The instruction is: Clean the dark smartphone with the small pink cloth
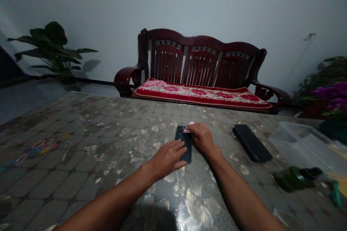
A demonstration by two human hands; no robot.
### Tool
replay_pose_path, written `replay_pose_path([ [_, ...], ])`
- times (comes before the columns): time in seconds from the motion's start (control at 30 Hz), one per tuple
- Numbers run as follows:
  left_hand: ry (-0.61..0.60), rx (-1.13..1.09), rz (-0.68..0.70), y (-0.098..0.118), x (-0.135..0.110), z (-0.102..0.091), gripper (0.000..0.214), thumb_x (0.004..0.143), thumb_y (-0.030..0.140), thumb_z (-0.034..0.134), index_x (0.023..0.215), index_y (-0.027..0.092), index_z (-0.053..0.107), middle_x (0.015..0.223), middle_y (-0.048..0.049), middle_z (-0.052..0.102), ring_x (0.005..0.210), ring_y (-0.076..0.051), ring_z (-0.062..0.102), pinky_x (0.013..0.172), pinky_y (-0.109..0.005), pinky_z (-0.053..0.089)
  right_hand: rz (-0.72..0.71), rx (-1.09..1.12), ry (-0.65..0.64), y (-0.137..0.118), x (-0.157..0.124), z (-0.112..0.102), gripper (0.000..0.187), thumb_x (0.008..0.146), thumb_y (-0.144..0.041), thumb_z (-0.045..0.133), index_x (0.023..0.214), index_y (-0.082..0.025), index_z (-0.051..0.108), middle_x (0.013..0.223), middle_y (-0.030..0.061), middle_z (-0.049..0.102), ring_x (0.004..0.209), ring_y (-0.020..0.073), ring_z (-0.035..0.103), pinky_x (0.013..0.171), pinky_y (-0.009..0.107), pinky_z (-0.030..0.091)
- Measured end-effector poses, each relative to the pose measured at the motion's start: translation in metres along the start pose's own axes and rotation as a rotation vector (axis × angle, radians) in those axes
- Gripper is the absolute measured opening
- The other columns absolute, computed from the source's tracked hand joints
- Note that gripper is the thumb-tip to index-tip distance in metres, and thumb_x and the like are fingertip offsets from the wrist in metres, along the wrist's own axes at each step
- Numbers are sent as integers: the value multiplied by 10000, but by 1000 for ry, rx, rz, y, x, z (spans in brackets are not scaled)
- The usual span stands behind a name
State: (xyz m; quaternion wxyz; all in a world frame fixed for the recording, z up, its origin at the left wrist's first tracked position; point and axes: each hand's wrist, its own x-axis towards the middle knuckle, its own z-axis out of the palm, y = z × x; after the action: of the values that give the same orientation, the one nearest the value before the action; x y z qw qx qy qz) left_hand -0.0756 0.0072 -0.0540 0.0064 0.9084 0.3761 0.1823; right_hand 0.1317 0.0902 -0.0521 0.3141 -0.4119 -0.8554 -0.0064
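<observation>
Bare forearms [127,191], bare wrists [214,152], bare fingers [181,151]

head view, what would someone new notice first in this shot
Probably the dark red wooden bench with its red floral cover, in front of the pale wall beyond the table. Next, the dark phone on the patterned tabletop, with the left hand resting on it and the right hand pinching a pink cloth at its far end. Purple flowers stand out at the right edge.

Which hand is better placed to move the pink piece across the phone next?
Probably the right hand: it pinches the pink piece at the camera end of the phone. The left hand lies over the lower part, seemingly steadying it.
</observation>
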Motion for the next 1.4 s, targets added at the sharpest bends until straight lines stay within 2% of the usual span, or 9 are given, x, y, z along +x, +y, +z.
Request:
replay_pose_path([
  [0.3, 3, -14, -12, 4, 1, -5, 298, 847, 364, 756, 1056, 163, 689, 1199, -120, 710, 1164, -288, 655, 996, -401, 537, -197, 92, -88, 0, -14, -6, 338, 861, -52, 479, 1000, -212, 742, 973, 66, 766, 949, 199, 637, 935, 355, 420],
  [0.47, 124, -85, -3, -4, 1, -1, 189, 946, 347, 623, 974, 189, 724, 1044, -75, 758, 1055, -234, 703, 966, -359, 546, -188, 94, -35, 7, -16, -9, 311, 863, -80, 515, 1015, -233, 739, 1061, 55, 763, 1036, 203, 636, 986, 374, 400],
  [0.57, 198, -108, -81, -14, 2, 2, 190, 972, 244, 554, 951, 205, 739, 981, -58, 770, 981, -209, 721, 972, -366, 545, -156, 95, 25, 13, -15, -4, 286, 867, -86, 548, 1009, -246, 738, 1056, 50, 770, 1028, 208, 651, 971, 381, 405],
  [0.7, 234, -102, -212, -28, 7, 2, 242, 921, 122, 550, 1039, 211, 742, 1092, -55, 765, 1128, -234, 679, 1085, -429, 484, -160, 104, 4, 16, -18, -1, 299, 874, -79, 530, 992, -260, 736, 1058, 42, 772, 988, 205, 666, 1036, 423, 359],
  [0.83, 119, -77, -271, -38, 18, -3, 468, 832, 13, 522, 1224, 206, 690, 1316, -55, 680, 1329, -237, 551, 1173, -436, 401, -177, 141, -35, 11, -21, -7, 316, 853, -63, 508, 972, -256, 728, 1045, 29, 770, 976, 194, 670, 1075, 431, 324],
  [0.97, -47, -28, -168, -52, 43, -9, 599, 799, -19, 514, 1364, 166, 592, 1465, -94, 556, 1435, -256, 421, 1226, -463, 296, -208, 163, -38, 6, -22, -13, 308, 861, -68, 503, 961, -256, 726, 993, 16, 769, 934, 172, 673, 1098, 409, 310],
  [1.17, -356, -55, 31, -77, 85, -22, 552, 865, 102, 581, 1406, 202, 530, 1490, -73, 533, 1439, -258, 410, 1206, -425, 311, -138, 114, 31, 6, -24, -8, 307, 876, -77, 535, 1013, -273, 727, 1031, 19, 774, 972, 177, 681, 1097, 416, 312],
  [1.27, -468, -30, 78, -83, 94, -27, 571, 862, 105, 592, 1420, 199, 514, 1493, -89, 526, 1441, -285, 401, 1194, -432, 322, -141, 114, -5, 4, -24, -7, 310, 866, -68, 538, 989, -273, 733, 1004, 15, 777, 955, 178, 685, 1103, 427, 310],
  [1.4, -563, 30, 120, -84, 96, -29, 768, 798, 48, 632, 1505, 251, 409, 1577, -105, 407, 1476, -312, 334, 1192, -458, 314, -162, 132, -33, -2, -24, -10, 331, 846, -46, 526, 974, -268, 735, 995, 12, 775, 949, 178, 686, 1115, 436, 296],
])
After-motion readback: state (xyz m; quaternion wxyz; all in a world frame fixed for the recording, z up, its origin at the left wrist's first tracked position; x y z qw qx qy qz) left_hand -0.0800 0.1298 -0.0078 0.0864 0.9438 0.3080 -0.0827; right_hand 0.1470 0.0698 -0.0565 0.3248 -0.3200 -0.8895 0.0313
